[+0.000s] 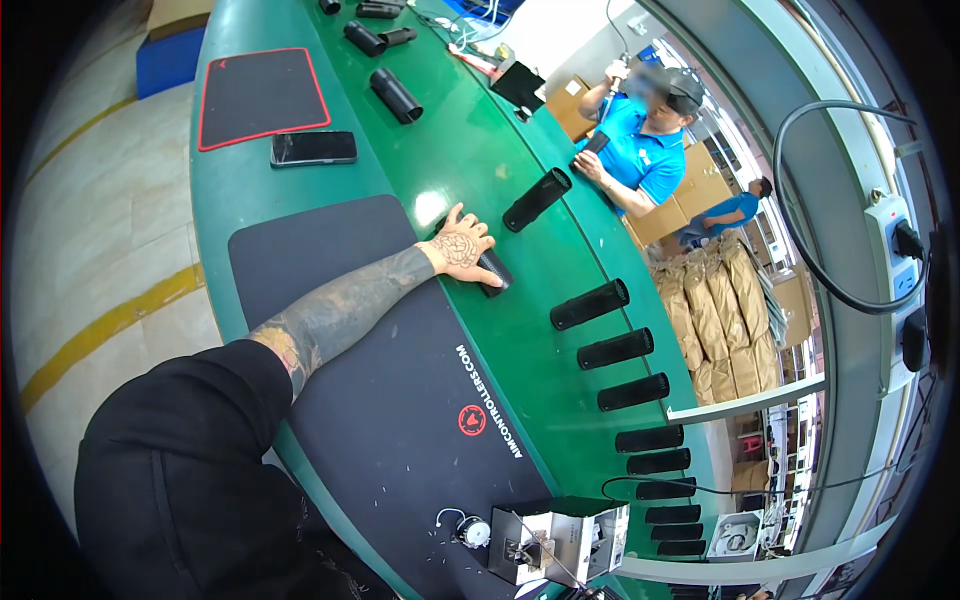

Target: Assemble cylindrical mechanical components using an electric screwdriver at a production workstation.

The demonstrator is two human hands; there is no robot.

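Note:
My left hand (462,250), palm down at the end of a tattooed forearm, lies across a black tube (497,272) on the green table. Its fingers are spread over the tube rather than wrapped round it, and the palm hides the tube's middle. Just beyond lies another black tube (537,199), its open end facing away from me. More such tubes form a row along the far side, among them a ribbed tube (590,304) and a similar tube (615,348). My right hand is out of the picture.
A dark mat (370,330) lies under my forearm. A phone (313,148) and a red-edged pad (262,98) are farther left. A metal fixture (555,545) stands at the near end. Across the table a co-worker in blue (650,150) holds a black piece; a cable (780,190) hangs right.

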